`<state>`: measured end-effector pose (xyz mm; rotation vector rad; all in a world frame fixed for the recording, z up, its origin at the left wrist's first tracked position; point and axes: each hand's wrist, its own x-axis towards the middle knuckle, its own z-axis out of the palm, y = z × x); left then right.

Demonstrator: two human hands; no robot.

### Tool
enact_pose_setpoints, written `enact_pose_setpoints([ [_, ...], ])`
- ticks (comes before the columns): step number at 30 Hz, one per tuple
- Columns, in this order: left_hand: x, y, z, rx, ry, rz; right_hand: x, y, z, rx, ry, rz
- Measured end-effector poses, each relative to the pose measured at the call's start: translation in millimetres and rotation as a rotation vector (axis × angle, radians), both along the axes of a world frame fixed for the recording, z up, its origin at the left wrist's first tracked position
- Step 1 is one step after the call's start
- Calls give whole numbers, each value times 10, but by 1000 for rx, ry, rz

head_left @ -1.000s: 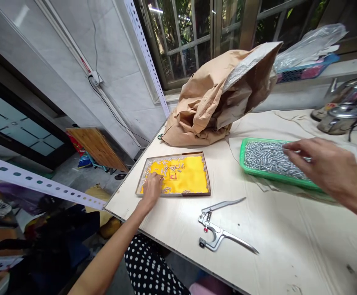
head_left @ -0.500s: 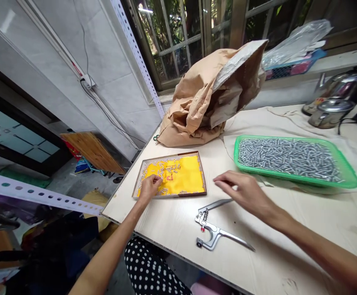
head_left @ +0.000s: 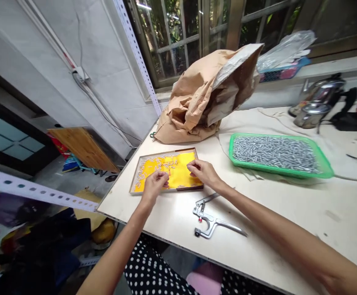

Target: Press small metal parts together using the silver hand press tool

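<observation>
My left hand (head_left: 156,185) is over the front of a shallow box (head_left: 182,178) with a yellow bottom, its fingers pinched together. Small metal pins (head_left: 139,174) lie scattered in the box, mostly toward its left and back. Above the box's right edge is my right hand (head_left: 205,172), thumb and fingertips also closed. Whatever either hand holds is too small to make out. Hand pliers (head_left: 208,223) with a spring and a red tip lie on the table, below my right forearm in view.
A green plastic tray (head_left: 276,172) full of small metal pins (head_left: 273,153) stands to the right. Behind the box sits a large brown paper bag (head_left: 193,96). Metal pots (head_left: 312,114) are at the back right of the table (head_left: 276,217).
My right hand has moved left, from beside the box to over its right edge. My left hand has shifted slightly right, still pinched. The view has turned a little.
</observation>
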<state>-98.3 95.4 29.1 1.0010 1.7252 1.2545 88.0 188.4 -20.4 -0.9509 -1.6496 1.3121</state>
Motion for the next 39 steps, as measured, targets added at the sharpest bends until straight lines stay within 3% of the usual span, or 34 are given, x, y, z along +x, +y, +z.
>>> enact_pose_setpoints([
  [3, 70, -162, 3, -41, -65, -92, 416, 21, 84, 46, -81, -60],
  [6, 233, -365, -5, -148, -191, -170, 804, -206, 162, 172, -268, -75],
  [12, 580, -725, -181, -303, -201, -292, 1256, -1059, 97, 377, -680, 248],
  [15, 679, -802, -313, -349, -139, -320, 1318, -1312, -29, 407, -810, 285],
  [21, 787, -780, -470, -391, 54, -364, 1300, -1348, -177, 532, -941, 270],
  [29, 851, -815, -424, -441, 93, -331, 1368, -1418, -149, 794, -885, 232],
  [35, 894, -787, -408, -470, 105, -361, 1384, -1422, -144, 815, -904, 226],
  [39, 921, -770, -381, -582, 135, -402, 1416, -1409, -161, 767, -901, 251],
])
